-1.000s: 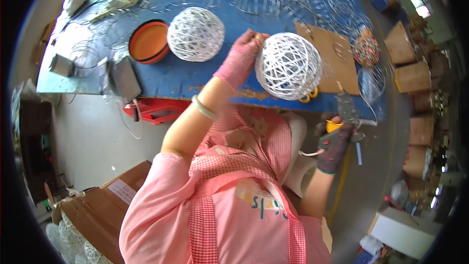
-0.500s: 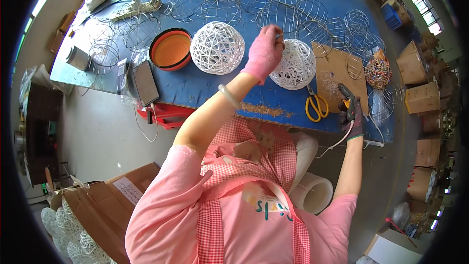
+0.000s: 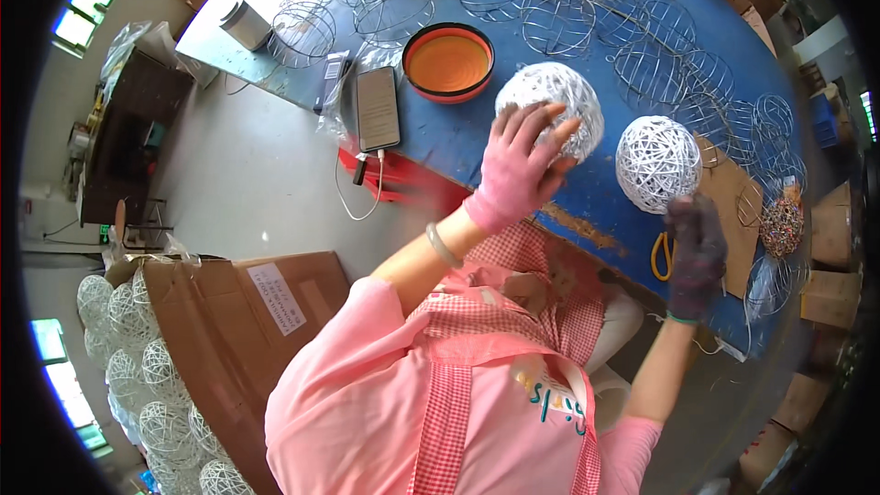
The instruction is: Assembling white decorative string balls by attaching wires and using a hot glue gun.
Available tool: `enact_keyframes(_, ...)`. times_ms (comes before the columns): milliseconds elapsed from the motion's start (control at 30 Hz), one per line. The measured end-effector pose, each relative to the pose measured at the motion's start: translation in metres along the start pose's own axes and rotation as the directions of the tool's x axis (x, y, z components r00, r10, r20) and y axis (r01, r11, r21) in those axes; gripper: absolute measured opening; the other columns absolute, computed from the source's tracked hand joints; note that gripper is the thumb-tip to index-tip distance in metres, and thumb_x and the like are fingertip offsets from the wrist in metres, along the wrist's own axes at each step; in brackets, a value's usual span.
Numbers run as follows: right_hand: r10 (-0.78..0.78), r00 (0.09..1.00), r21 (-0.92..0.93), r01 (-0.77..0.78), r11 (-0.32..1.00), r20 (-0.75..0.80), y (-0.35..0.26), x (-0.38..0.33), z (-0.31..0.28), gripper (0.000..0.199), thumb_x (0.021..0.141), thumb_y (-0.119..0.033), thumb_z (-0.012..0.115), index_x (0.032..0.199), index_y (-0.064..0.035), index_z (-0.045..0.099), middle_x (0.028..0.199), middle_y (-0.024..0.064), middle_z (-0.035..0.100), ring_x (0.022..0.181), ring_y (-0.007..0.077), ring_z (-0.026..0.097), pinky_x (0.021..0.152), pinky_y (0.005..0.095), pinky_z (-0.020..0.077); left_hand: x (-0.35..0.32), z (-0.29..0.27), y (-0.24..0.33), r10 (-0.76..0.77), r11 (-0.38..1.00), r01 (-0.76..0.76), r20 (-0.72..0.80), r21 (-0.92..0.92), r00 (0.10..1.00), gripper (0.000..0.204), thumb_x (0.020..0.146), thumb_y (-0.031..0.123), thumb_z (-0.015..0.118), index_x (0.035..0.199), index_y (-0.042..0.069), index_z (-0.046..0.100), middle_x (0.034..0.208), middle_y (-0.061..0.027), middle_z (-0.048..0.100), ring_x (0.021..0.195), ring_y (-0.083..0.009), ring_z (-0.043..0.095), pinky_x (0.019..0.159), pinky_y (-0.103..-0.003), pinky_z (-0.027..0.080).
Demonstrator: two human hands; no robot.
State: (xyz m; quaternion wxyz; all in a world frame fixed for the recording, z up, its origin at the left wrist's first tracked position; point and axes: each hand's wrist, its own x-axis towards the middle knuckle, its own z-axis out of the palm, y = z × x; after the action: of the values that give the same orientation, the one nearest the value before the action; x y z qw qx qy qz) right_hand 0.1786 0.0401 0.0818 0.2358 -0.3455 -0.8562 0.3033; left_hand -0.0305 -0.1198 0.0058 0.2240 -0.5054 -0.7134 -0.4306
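My left hand [image 3: 521, 163], in a pink fingerless glove, reaches over the near side of a white open-weave strand ball [image 3: 561, 82]. Its fingers are spread against the ball or just in front of it; I cannot tell if they touch. A second, similar white ball [image 3: 656, 163] stands to the right on the blue table. At its lower right is my right hand [image 3: 697, 252] in a dark glove, fingertips close to the ball's lower edge. Motion blurs those fingers. Yellow-handled scissors [image 3: 661, 257] show partly beside the right hand.
Wire frames [image 3: 559, 18] lie along the table's far side. An orange bowl [image 3: 448, 62] and a phone [image 3: 378, 110] with a cable are on the left. Cardboard [image 3: 738, 211] and a multicoloured ball [image 3: 783, 226] sit at right. An open carton [image 3: 229, 339] and several white balls [image 3: 165, 426] are lower left.
The view has swung left. My left hand has moved from the right ball to the left one. My right hand has left the glue gun it held and come up to the right ball.
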Motion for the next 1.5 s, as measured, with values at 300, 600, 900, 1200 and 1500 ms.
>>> enact_keyframes(300, -0.181, 0.983, 0.047, 0.179, 0.983, 0.042, -0.042, 0.088, 0.127, 0.042, 0.09, -0.043, 0.063, 0.114, -0.008, 0.063, 0.11, 0.0132, 0.066, 0.103, 0.0314, 0.063, 0.089, 0.0361, 0.0478, -0.041, 0.024, -0.021, -0.765, 0.253, 0.684, 0.291, -0.684, 0.574, 0.042, 0.101, 0.031, 0.048, 0.133, 0.005, 0.049, 0.126, -0.0103, 0.052, 0.116, -0.02, 0.048, 0.1, -0.032, 0.037)
enact_keyframes(600, -0.083, 0.979, 0.411, 0.154, 0.899, -0.185, -0.049, 0.006, 0.136, 0.045, 0.088, -0.02, 0.065, 0.127, -0.0003, 0.054, 0.126, 0.0097, 0.056, 0.118, 0.0187, 0.051, 0.098, 0.0314, 0.0415, -0.024, 0.001, -0.01, -0.691, -0.217, 0.322, 0.378, -0.921, 0.615, 0.031, 0.097, 0.011, 0.05, 0.126, 0.0, 0.053, 0.113, -0.004, 0.057, 0.103, -0.0111, 0.053, 0.092, -0.026, 0.042)
enact_keyframes(900, -0.27, 0.946, 0.413, 0.321, 0.852, -0.178, -0.021, -0.021, 0.125, 0.069, 0.075, -0.025, 0.076, 0.132, -0.0007, 0.044, 0.141, 0.019, 0.041, 0.133, 0.0301, 0.039, 0.111, 0.0398, 0.03, -0.024, -0.007, -0.014, -0.358, -0.641, 0.403, 0.719, -0.653, 0.596, 0.055, 0.098, 0.034, 0.05, 0.144, 0.011, 0.029, 0.138, -0.0096, 0.045, 0.124, -0.0239, 0.049, 0.101, -0.041, 0.045)
enact_keyframes(1200, -0.016, 0.998, 0.578, 0.045, 0.815, -0.055, 0.0, -0.057, 0.091, 0.083, 0.081, -0.035, 0.071, 0.145, -0.0008, 0.031, 0.142, 0.013, 0.04, 0.132, 0.0258, 0.038, 0.11, 0.0369, 0.0293, -0.032, -0.017, 0.008, -0.206, -0.156, 0.605, 0.625, -0.781, 0.753, 0.082, 0.084, 0.019, 0.07, 0.148, 0.003, 0.022, 0.14, -0.0102, 0.04, 0.129, -0.0191, 0.04, 0.11, -0.034, 0.03)
enact_keyframes(1500, 0.267, 0.955, 0.769, -0.074, 0.635, -0.128, 0.026, -0.115, 0.079, 0.114, 0.075, -0.047, 0.076, 0.153, -0.0067, 0.003, 0.152, 0.0113, 0.028, 0.137, 0.0238, 0.032, 0.112, 0.0368, 0.0282, -0.021, -0.006, 0.038, 0.092, -0.208, 0.821, 0.825, -0.531, 0.557, 0.082, 0.082, 0.004, 0.068, 0.149, 0.003, 0.021, 0.142, -0.0104, 0.038, 0.131, -0.0187, 0.038, 0.11, -0.033, 0.029)
